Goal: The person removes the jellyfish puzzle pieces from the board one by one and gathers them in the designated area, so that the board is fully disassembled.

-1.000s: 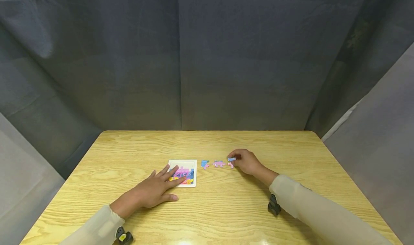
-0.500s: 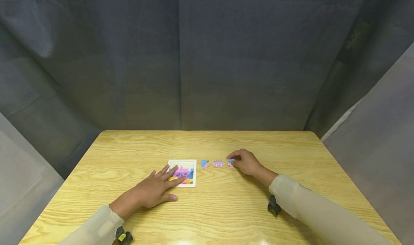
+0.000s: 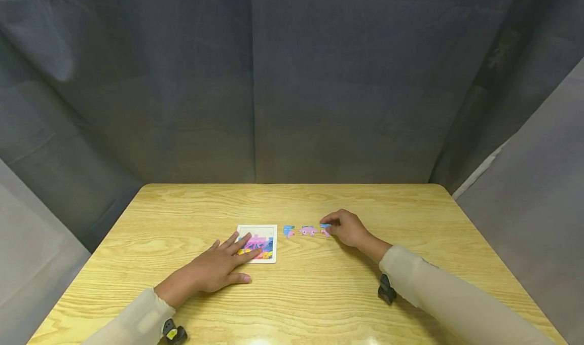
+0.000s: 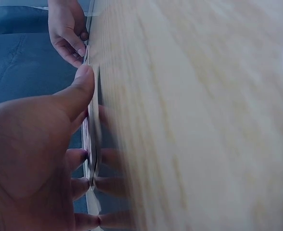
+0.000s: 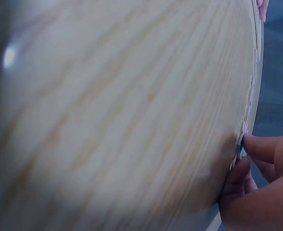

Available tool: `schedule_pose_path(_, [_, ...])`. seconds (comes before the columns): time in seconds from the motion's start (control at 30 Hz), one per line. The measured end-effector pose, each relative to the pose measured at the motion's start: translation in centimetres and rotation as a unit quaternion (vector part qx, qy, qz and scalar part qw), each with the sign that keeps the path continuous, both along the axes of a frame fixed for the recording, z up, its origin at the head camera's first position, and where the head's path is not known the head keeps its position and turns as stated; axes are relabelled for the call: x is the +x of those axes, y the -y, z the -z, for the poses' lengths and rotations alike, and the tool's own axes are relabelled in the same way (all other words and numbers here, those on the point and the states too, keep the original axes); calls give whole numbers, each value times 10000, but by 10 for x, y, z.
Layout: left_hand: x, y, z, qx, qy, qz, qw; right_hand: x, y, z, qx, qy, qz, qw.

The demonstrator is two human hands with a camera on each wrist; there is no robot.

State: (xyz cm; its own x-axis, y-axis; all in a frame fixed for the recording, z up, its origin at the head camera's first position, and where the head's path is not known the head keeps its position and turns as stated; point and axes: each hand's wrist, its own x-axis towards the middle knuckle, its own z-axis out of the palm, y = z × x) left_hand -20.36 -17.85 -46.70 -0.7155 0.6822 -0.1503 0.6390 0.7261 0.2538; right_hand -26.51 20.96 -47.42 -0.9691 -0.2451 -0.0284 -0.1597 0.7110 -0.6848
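My left hand (image 3: 216, 269) rests with spread, straight fingers on a square puzzle board (image 3: 275, 243) with a white frame. Pink, blue and yellow pieces fill the board's lower part, partly hidden under the fingers; its upper part shows pale backing. To the right, my right hand (image 3: 349, 228) pinches a blue and pink puzzle piece (image 3: 325, 226) between thumb and fingers, low at the tabletop. The right wrist view shows these fingertips (image 5: 250, 140) at the piece's edge. Whether the piece is lifted I cannot tell.
Between the board and my right hand lie a blue and pink puzzle piece (image 3: 289, 231) and a pink one with eye-like dots (image 3: 307, 230), in a row. The wooden table (image 3: 292, 304) ends at a dark curtain (image 3: 255, 107) behind.
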Motion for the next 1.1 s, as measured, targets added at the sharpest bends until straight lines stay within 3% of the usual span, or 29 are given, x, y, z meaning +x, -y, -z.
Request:
schedule_pose_path(0.67, [3,3,-8,117,18,-33,9999,-1,0,-3,-183,159,130,9996])
schedule_pose_path(1.1, [12,17,-7,151,200,-545,9982,1,7,-10,-456,213,14,9987])
